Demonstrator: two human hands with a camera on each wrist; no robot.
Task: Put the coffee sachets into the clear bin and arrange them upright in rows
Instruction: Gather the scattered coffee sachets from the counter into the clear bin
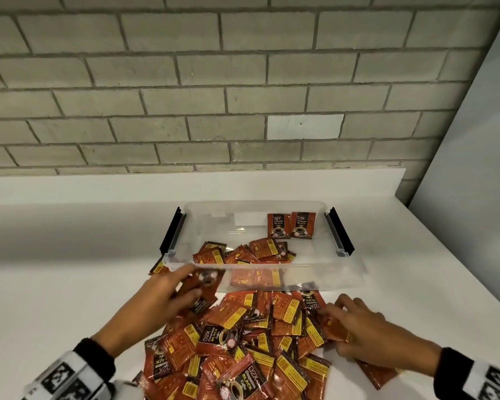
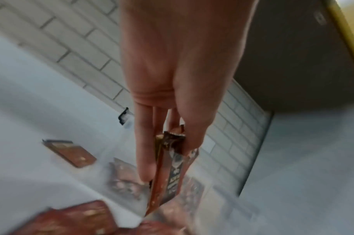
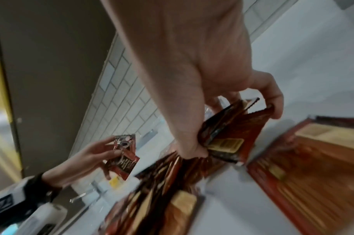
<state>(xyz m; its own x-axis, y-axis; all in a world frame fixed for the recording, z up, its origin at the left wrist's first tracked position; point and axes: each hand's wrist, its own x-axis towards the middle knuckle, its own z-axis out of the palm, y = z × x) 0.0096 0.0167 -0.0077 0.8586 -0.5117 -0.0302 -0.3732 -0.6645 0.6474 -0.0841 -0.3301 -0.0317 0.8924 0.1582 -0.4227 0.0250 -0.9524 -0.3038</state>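
Note:
The clear bin (image 1: 257, 267) with black side latches sits on the white counter. Two sachets (image 1: 290, 229) stand upright against its far wall; several more lie flat (image 1: 243, 254) near its front. A big pile of red coffee sachets (image 1: 243, 342) lies in front of the bin. My left hand (image 1: 171, 295) pinches a sachet or two (image 2: 172, 168) between thumb and fingers, just before the bin's front left corner. My right hand (image 1: 358, 330) grips a bunch of sachets (image 3: 232, 136) at the pile's right edge, thumb on one side, fingers on the other.
A grey brick wall (image 1: 214, 82) rises behind the counter's white backsplash. A plain wall panel (image 1: 474, 168) closes the right side. One sachet (image 1: 158, 267) lies by the bin's front left corner. Bare white counter (image 1: 55, 269) stretches left of the pile.

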